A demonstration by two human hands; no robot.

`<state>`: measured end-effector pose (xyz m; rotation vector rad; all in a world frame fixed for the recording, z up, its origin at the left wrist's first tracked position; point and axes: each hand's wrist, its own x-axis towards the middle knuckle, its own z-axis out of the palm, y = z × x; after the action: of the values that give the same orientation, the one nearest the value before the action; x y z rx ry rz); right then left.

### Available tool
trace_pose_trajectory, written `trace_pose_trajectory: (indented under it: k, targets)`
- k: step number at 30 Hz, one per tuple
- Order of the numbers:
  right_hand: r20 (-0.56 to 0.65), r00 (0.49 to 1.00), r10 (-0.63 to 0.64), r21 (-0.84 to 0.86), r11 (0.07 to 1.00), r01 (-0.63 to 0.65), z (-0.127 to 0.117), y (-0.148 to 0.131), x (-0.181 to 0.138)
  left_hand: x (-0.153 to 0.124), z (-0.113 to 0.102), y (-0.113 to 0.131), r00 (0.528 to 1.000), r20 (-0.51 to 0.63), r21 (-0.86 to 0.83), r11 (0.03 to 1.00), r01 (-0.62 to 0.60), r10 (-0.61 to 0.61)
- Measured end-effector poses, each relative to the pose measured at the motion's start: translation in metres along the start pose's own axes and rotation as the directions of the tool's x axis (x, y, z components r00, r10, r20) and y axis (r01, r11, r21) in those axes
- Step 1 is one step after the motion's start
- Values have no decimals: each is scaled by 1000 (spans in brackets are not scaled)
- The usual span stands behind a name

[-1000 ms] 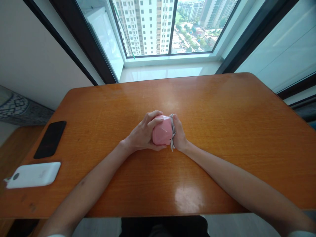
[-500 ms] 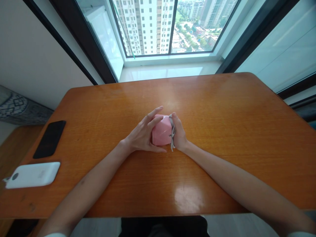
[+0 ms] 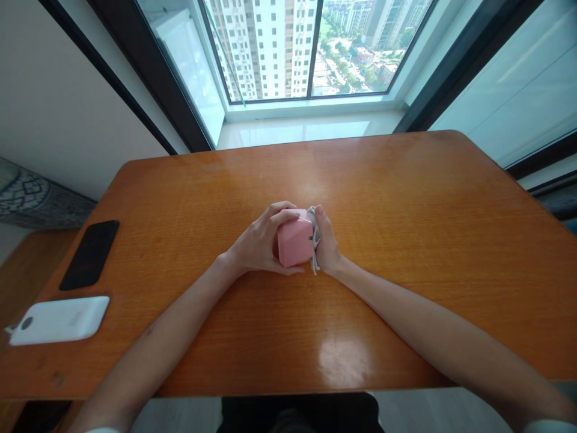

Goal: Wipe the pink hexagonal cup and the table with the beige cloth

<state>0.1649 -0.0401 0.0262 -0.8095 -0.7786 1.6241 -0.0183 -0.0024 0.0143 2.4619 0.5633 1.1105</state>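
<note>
Place: at the middle of the worktop (image 3: 406, 198), well in from every edge, both hands meet around a small pink faceted box (image 3: 295, 243).
Pink box: it sits low between the two hands, near the worktop surface; whether its base touches the wood cannot be told. Its flat angled faces catch the light like smooth card or thin plastic.
Cord: a pale grey cord (image 3: 314, 240) runs down the box's right face, with a loose end hanging toward the worktop.
Handling, as a judgement: the box looks light and probably hollow, so a hard squeeze could dent its faces. The glossy facets may slip, so opposite flat faces or edges make the best hold. The cord is soft and limp and gives no firm hold.
Left hand: the left hand (image 3: 256, 243) is cupped against the box's left side, fingers (image 3: 282, 215) curled over the top edge and the thumb lying under the near face; a closed, wrapping hold on the box.
Right hand: the right hand (image 3: 327, 243) presses on the right face, thumb up along the cord; its other fingers are hidden behind the box, so how far they are bent cannot be told.
Left edge of the worktop: a black phone (image 3: 90, 254) lies face up, and a white power bank (image 3: 61, 320) lies nearer the front corner, both well apart from the hands.
</note>
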Motion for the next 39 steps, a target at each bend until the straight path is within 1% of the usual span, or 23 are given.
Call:
trace_pose_trajectory:
  k: [5, 9, 11, 18, 23, 28, 33, 39]
  targets:
    - [-15, 998, -58, -61, 996, 57, -1, 1, -1, 1, 3, -2, 999, -33, -103, 995, 7, -10]
    - [-14, 994, -105, -134, 986, 102, -2, 1, 0, 3, 2, 2, 999, -32, -118, 992, 36, -41]
    - [-6, 994, -110, -143, 984, 108, -3, 1, 0, 5, 2, 4, 998, -29, -126, 991, 43, -47]
    - [59, 995, -80, -124, 989, 87, -4, 3, 0, 7, 0, 6, 998, 20, -147, 987, 63, -61]
    - [40, 998, -45, -110, 993, 49, -2, 3, -2, 6, 0, 9, 994, 44, -150, 983, 110, -105]
    - [39, 998, -45, -146, 988, 50, -1, 2, -4, 5, 0, 11, 984, 70, -200, 964, 177, -166]
    - [-5, 1000, -20, -155, 988, 19, -2, 1, -6, 5, 1, 14, 967, 110, -280, 926, 253, -231]
    - [29, 999, -31, -198, 979, 37, -4, 2, -7, 5, 1, 14, 951, 153, -322, 897, 304, -268]
